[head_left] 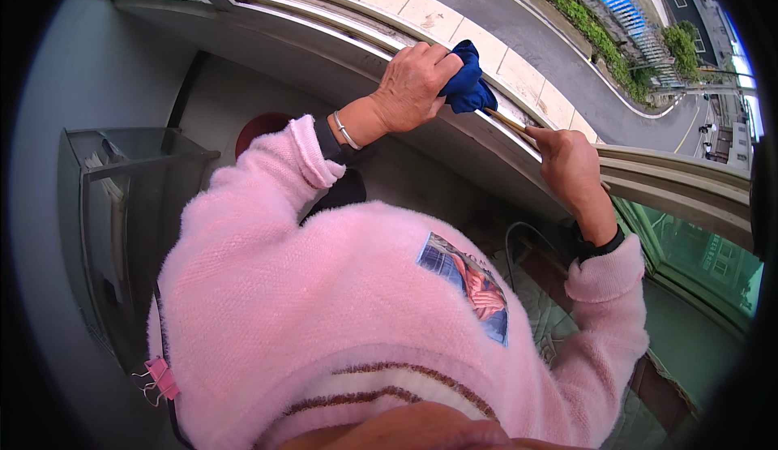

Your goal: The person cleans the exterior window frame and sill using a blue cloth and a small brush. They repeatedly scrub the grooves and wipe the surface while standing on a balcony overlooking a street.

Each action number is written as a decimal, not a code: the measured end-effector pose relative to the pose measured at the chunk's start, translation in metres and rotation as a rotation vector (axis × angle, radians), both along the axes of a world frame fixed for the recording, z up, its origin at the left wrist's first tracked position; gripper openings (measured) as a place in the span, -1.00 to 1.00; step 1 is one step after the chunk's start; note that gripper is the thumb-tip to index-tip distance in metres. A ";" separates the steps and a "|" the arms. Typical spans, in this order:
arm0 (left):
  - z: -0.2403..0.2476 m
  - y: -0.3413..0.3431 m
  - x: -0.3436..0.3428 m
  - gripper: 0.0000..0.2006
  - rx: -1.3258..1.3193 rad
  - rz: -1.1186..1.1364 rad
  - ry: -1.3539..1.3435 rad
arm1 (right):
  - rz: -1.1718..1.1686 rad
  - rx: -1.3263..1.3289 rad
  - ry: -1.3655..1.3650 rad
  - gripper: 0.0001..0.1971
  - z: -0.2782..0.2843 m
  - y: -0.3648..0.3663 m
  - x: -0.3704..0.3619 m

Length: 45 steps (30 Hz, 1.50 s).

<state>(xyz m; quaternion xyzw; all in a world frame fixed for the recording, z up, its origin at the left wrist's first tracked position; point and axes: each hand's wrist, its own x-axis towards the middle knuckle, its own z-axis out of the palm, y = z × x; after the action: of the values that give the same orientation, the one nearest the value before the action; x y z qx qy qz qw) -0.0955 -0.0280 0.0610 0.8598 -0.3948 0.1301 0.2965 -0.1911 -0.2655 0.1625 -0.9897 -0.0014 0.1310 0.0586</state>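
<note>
My left hand [413, 87] is closed on a bunched dark blue cloth [468, 81] over the window sill track [356, 32]. A thin light-brown stick [509, 119] runs from the cloth's lower right edge to my right hand [570, 170], whose fingers are wrapped round it. Its far end meets the cloth, and whether it goes inside the folds cannot be seen. Both hands are above the track, in front of the open part of the window.
A sliding window frame [673, 178] with green glass stands at the right. Outside, a road [583, 85] lies far below. On the left is a glass-sided cabinet [121, 207]. A dark red round thing [261, 130] shows under my left forearm, and a hose or cable [519, 235] curves near my right arm.
</note>
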 end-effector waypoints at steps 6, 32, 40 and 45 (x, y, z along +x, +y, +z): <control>-0.010 0.073 0.027 -0.52 -0.154 0.247 -0.035 | 0.148 0.078 -0.001 -0.70 -0.016 0.076 0.070; 0.003 0.206 0.118 -0.58 -0.532 0.856 -0.150 | 0.233 0.672 -0.271 -0.72 -0.063 0.271 0.228; 0.101 0.126 0.204 -0.83 -1.096 0.166 0.651 | -0.123 0.718 -0.622 -0.77 -0.014 0.123 0.220; 0.121 0.045 0.185 -0.73 -1.512 -0.499 1.256 | -0.218 0.776 -0.750 -0.78 0.012 0.025 0.130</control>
<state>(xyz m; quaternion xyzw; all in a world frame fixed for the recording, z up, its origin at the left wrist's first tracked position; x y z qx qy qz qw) 0.0898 0.0173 0.1822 0.2528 -0.1502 -0.1953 0.9356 -0.0611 -0.2404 0.1747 -0.8688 0.0321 -0.2475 0.4277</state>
